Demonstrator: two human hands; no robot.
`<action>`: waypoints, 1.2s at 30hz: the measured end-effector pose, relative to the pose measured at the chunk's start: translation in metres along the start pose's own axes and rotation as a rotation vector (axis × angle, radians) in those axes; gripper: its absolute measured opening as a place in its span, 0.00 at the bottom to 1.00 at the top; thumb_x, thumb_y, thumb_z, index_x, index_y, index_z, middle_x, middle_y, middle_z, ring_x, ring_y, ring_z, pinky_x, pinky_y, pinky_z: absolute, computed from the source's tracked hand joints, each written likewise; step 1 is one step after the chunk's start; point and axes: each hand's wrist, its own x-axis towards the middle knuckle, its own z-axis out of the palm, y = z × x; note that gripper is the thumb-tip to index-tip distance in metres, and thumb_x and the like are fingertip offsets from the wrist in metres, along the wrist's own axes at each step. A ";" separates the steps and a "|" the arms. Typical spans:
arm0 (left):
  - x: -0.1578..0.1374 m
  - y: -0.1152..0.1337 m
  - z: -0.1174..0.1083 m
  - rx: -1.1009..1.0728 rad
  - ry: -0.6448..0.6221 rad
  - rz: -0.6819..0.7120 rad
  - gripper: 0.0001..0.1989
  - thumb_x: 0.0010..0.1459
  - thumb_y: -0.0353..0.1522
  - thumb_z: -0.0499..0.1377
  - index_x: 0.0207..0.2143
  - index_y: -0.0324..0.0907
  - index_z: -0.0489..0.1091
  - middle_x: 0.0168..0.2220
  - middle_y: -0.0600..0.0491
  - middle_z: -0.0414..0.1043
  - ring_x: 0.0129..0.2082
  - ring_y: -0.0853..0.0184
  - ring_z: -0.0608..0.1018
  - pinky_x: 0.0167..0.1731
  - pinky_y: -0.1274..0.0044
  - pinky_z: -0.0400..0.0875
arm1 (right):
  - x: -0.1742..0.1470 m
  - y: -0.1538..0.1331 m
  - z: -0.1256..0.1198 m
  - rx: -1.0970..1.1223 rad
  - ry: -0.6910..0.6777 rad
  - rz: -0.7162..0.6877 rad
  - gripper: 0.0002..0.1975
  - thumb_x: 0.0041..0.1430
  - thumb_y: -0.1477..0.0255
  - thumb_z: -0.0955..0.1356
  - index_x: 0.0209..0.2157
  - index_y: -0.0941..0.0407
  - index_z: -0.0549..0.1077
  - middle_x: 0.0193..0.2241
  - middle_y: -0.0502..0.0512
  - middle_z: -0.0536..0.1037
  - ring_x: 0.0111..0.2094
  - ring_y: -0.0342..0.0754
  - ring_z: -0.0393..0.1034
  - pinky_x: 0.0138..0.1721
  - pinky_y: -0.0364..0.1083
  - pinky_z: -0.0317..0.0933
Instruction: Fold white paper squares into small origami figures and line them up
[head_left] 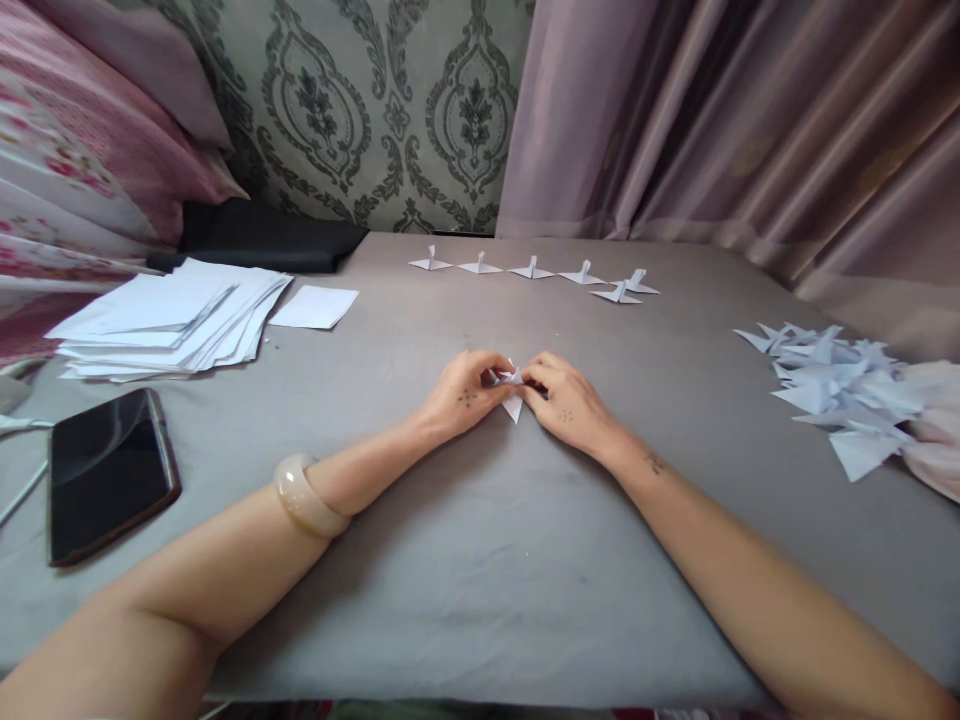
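Between my two hands, over the middle of the grey-covered table [480, 590], is a small white folded paper [513, 404] with a point facing me. My left hand [469, 392] pinches its left side between thumb and fingers. On the other side my right hand [566, 400] grips it the same way. The fingers hide much of the paper's upper part. Farther back stands a row of several white paper cranes [532, 268], the last two close together at the right end.
At the left lie a stack of white paper sheets [172, 320], a single square sheet [315, 306] and a black phone [112, 475] with a white cable. A heap of folded paper pieces [844, 380] sits at the right. Black cloth [270, 238] and curtains [637, 110] border the back.
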 end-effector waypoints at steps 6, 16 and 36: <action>0.002 0.005 0.003 0.006 0.002 0.028 0.05 0.54 0.32 0.59 0.31 0.41 0.74 0.26 0.55 0.71 0.27 0.71 0.70 0.29 0.79 0.64 | -0.002 -0.004 -0.001 0.098 0.073 0.106 0.04 0.55 0.71 0.66 0.34 0.54 0.71 0.32 0.53 0.75 0.35 0.47 0.69 0.37 0.46 0.61; 0.001 0.006 0.002 0.057 0.003 0.055 0.04 0.53 0.29 0.59 0.31 0.40 0.74 0.24 0.56 0.70 0.25 0.72 0.68 0.27 0.80 0.62 | -0.003 -0.014 -0.003 0.163 0.121 0.193 0.09 0.49 0.77 0.64 0.31 0.54 0.74 0.31 0.52 0.78 0.30 0.46 0.70 0.36 0.46 0.62; 0.003 -0.001 0.006 0.150 -0.005 0.097 0.06 0.54 0.27 0.58 0.30 0.39 0.76 0.25 0.53 0.74 0.28 0.69 0.72 0.30 0.79 0.64 | 0.009 -0.019 -0.010 0.228 0.048 0.369 0.12 0.51 0.62 0.67 0.25 0.56 0.76 0.18 0.49 0.71 0.21 0.42 0.62 0.25 0.43 0.54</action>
